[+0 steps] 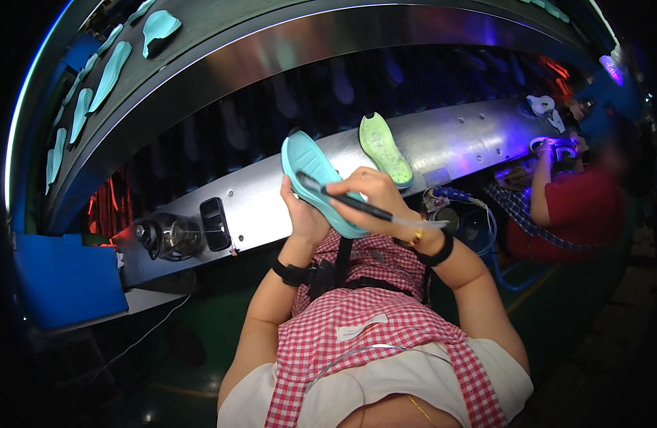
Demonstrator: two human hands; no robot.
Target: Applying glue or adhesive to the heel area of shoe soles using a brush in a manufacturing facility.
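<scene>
My left hand (308,220) grips a turquoise shoe sole (307,153) from its left side, raised over the near edge of the metal bench. A slim black brush-like tool (368,208) with a pale, see-through tail end is in my right hand (377,191). Its dark tip lies at the sole's upper surface, around the middle; the kind of tip is hard to make out. On the bench just beyond my right hand is a light green shoe sole (384,146) with a dark patch at its far end.
A glass jug (177,237) and a black divided tray (214,224) stand on the bench (261,207) at left. Turquoise pieces (111,75) lie on a conveyor (200,32) beyond. At right a co-worker in a red top (582,207) handles a pale part; cables (492,232) hang nearby.
</scene>
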